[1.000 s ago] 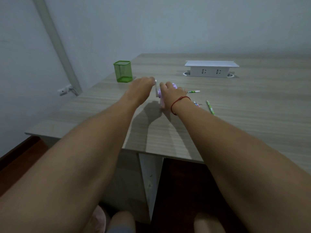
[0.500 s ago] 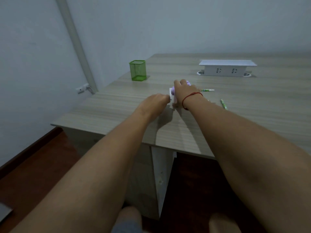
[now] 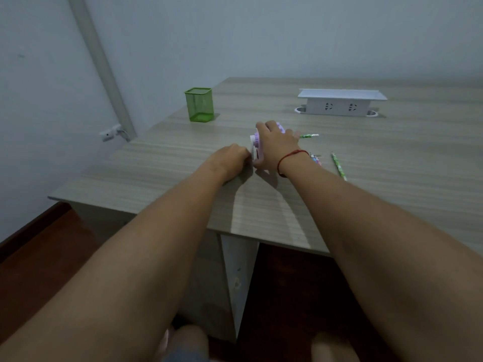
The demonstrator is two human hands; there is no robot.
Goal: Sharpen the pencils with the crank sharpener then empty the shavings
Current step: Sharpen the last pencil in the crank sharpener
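A small purple and white crank sharpener [image 3: 256,147] stands on the wooden table [image 3: 392,158]. My right hand [image 3: 275,147], with a red string at the wrist, lies over its top and grips it. My left hand [image 3: 230,159] is closed at the sharpener's white left end, low by the table; what its fingers pinch is hidden. A green patterned pencil [image 3: 309,136] pokes out to the right behind my right hand. Another green pencil [image 3: 338,166] lies on the table to the right, and a colourful pencil tip [image 3: 315,159] shows beside my right wrist.
A green mesh pen holder [image 3: 199,104] stands at the back left of the table. A white socket box [image 3: 341,101] with a raised lid sits at the back. The table's near edge runs just under my forearms, with dark floor below.
My left hand has dropped from the top of the sharpener's left end to low beside it. My right hand has stayed on the sharpener. The camera has shifted a little.
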